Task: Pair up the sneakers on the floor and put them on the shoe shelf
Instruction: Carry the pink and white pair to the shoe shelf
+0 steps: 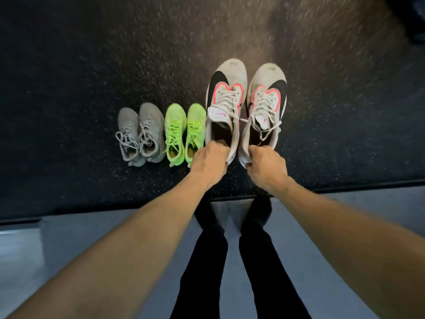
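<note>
Left hand (210, 158) and right hand (266, 165) each pinch one heel of the white mesh sneakers with black-and-pink trim (246, 104), held above the dark speckled floor (80, 65); thin heel-edge grips could slip, dropping a shoe.
</note>
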`<state>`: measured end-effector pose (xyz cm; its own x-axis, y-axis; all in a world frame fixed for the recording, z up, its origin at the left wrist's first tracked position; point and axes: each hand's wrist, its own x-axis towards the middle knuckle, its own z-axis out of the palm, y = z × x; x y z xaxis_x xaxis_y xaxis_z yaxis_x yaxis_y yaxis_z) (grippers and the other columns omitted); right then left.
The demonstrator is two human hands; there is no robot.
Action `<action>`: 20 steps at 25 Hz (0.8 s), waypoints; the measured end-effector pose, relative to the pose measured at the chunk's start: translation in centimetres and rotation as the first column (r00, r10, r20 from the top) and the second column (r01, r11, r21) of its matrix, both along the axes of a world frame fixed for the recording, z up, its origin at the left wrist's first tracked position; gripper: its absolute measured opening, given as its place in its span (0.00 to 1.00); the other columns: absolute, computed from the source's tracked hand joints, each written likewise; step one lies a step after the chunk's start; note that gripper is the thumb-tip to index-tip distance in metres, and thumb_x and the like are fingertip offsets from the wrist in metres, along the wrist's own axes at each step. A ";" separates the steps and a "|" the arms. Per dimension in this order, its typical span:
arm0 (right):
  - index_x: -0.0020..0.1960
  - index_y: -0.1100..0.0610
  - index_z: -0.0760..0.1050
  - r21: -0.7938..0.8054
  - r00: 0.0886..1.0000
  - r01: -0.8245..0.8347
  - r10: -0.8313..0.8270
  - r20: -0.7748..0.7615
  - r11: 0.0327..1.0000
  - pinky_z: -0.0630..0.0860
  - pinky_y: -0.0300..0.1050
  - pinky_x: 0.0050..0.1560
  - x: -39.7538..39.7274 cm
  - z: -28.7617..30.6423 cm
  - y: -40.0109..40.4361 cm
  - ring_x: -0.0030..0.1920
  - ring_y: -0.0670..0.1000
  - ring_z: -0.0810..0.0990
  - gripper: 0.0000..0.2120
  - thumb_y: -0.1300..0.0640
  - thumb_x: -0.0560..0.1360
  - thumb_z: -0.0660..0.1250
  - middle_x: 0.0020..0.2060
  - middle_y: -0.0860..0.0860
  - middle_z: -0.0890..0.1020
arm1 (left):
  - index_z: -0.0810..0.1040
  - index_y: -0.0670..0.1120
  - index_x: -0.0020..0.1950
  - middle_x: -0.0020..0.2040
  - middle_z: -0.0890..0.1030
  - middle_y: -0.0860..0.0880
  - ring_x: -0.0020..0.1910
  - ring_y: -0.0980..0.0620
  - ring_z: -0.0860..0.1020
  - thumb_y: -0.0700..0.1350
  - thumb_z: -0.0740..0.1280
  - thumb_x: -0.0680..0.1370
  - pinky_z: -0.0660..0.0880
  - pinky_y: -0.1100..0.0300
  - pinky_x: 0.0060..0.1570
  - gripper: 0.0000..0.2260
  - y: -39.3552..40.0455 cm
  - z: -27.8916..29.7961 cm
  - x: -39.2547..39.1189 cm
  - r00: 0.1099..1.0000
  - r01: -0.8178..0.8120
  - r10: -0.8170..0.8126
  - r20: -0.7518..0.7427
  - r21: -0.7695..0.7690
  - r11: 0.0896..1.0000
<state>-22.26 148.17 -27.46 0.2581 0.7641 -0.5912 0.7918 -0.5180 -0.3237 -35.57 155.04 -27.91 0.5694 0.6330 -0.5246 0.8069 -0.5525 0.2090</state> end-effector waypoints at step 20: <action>0.51 0.56 0.77 0.285 0.996 0.049 -0.067 0.055 0.957 0.69 0.46 0.40 -6.4 36.4 -6.8 0.47 0.60 0.80 0.07 0.57 0.74 0.65 0.47 0.56 0.82 | 0.78 0.45 0.59 0.55 0.78 0.43 0.52 0.41 0.79 0.45 0.66 0.77 0.77 0.50 0.51 0.11 -5.6 36.9 -6.1 0.992 0.031 -0.055 0.110 0.211 0.977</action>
<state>-28.70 141.41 8.95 0.3367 0.8806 -0.3334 0.7869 -0.4576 -0.4140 -41.71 149.46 8.94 0.6472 0.6951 -0.3130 0.7587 -0.6275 0.1753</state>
